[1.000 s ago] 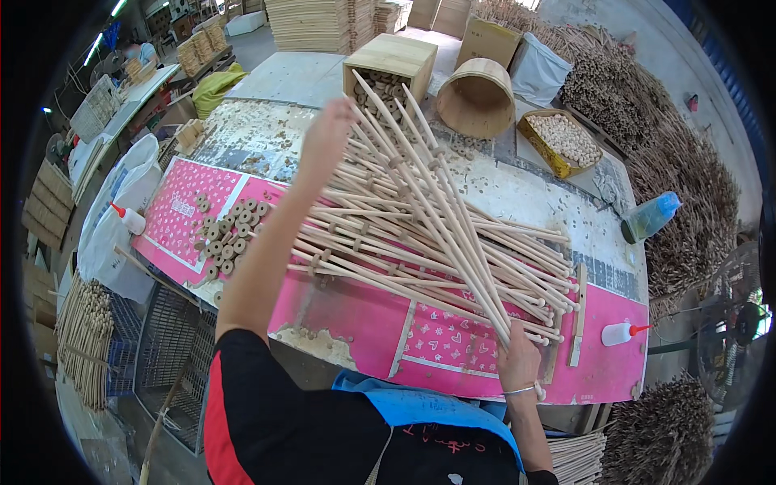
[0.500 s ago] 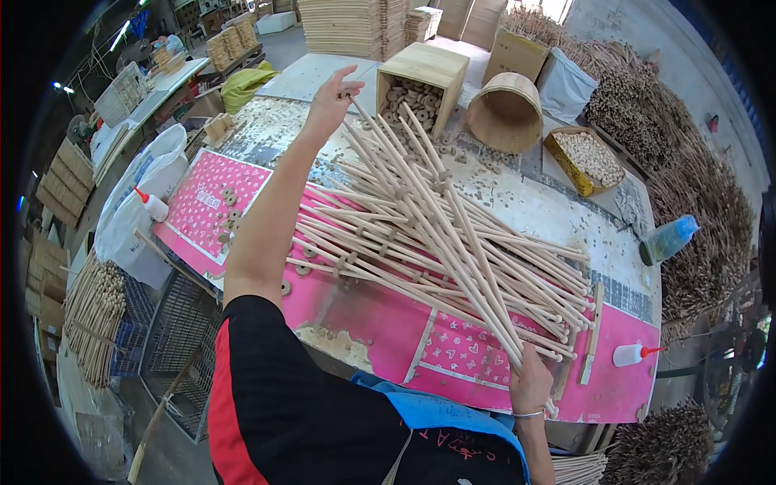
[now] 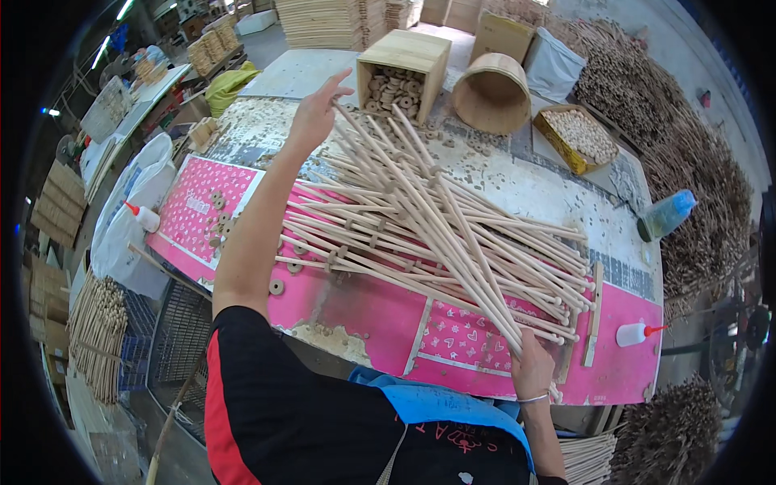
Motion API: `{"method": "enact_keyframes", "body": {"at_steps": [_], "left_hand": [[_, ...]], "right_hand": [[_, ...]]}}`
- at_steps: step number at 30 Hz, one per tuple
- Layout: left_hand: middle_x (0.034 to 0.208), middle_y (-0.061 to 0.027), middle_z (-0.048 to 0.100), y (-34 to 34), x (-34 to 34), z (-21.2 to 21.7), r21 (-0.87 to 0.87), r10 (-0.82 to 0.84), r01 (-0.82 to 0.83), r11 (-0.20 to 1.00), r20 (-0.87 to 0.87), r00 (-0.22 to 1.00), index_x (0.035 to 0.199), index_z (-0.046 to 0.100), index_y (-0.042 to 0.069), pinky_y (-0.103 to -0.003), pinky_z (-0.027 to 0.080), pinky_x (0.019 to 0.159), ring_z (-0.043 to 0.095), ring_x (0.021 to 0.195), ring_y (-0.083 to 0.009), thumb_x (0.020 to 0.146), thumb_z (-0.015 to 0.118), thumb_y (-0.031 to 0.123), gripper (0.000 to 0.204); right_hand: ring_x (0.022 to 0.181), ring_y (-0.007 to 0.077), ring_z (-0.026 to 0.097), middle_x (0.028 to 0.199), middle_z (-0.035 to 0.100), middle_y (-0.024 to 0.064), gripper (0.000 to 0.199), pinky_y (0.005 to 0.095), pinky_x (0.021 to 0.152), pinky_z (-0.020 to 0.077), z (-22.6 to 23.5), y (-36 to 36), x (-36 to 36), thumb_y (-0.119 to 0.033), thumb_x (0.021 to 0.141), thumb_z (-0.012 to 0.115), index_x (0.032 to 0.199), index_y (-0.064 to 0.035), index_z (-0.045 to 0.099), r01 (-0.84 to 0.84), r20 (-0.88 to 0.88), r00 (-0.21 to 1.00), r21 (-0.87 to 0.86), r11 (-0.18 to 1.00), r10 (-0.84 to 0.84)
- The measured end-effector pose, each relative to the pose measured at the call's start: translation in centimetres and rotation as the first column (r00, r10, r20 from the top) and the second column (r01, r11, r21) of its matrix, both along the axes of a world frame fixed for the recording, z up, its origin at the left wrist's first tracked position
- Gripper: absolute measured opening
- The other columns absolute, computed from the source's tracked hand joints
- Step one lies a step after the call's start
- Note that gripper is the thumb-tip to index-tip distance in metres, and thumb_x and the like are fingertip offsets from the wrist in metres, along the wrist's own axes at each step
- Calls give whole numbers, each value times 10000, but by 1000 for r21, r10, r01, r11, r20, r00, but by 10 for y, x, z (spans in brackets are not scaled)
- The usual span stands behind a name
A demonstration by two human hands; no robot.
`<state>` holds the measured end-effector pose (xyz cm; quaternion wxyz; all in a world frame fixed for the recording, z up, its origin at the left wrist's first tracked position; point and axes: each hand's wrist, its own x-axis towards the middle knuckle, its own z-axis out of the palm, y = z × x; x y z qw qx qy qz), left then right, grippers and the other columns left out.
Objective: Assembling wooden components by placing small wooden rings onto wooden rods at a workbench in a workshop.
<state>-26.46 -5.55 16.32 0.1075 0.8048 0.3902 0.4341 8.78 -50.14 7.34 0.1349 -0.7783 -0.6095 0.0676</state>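
Right fingers (image 3: 525, 356) hug long sticks (image 3: 469, 279) low down — they slant up-left. Left fingers (image 3: 330, 87), half-open, sit near one tip.

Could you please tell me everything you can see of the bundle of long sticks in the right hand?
The bundle is several slim, straight, pale sticks that look like bare wood. The right hand grips it near its lower end. It slants up and leftward over a pile of similar sticks, its upper ends spread apart, with a ring visible partway along. The left hand is at one tip; contact is unclear.
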Motion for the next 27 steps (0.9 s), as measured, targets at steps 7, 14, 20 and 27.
{"method": "enact_keyframes", "body": {"at_steps": [7, 14, 20, 27], "left_hand": [[1358, -220, 574, 2, -13, -3, -329, 87, 229, 916, 722, 687, 1564, 303, 39, -351, 569, 941, 686, 1073, -262, 1025, 514, 27, 580], [1217, -200, 566, -20, -7, -2, -479, 209, 202, 854, 673, 710, 1618, 23, 56, -369, 589, 886, 708, 1015, -270, 914, 700, 4, 977], [1511, -329, 329, -116, 60, 16, -340, 107, 181, 923, 677, 728, 1633, -32, 102, -311, 589, 786, 683, 1003, -254, 848, 740, -8, 1106], [1209, -214, 647, -190, 72, -6, -378, 1, 364, 851, 695, 719, 1641, 146, 123, -240, 540, 734, 627, 832, -104, 932, 699, 29, 904]], "right_hand": [[820, 414, 662, 908, 672, 178, 277, 498, 666, 517, 1, 2, -2, -85, 859, 680, 1117, -79, 580, 15, -17, 1000, 30, 999, -14], [817, 396, 665, 926, 665, 169, 329, 491, 656, 524, 13, 23, -7, -43, 838, 664, 1150, -69, 563, -23, 13, 1000, 81, 996, 22], [780, 384, 653, 887, 641, 159, 397, 482, 636, 520, 17, 69, -1, -18, 812, 658, 1190, -76, 550, -106, 76, 993, 175, 979, 94], [842, 367, 656, 942, 655, 133, 465, 461, 682, 522, 37, 110, 6, -9, 750, 694, 1190, -98, 577, -268, 137, 960, 202, 942, 244]]}}
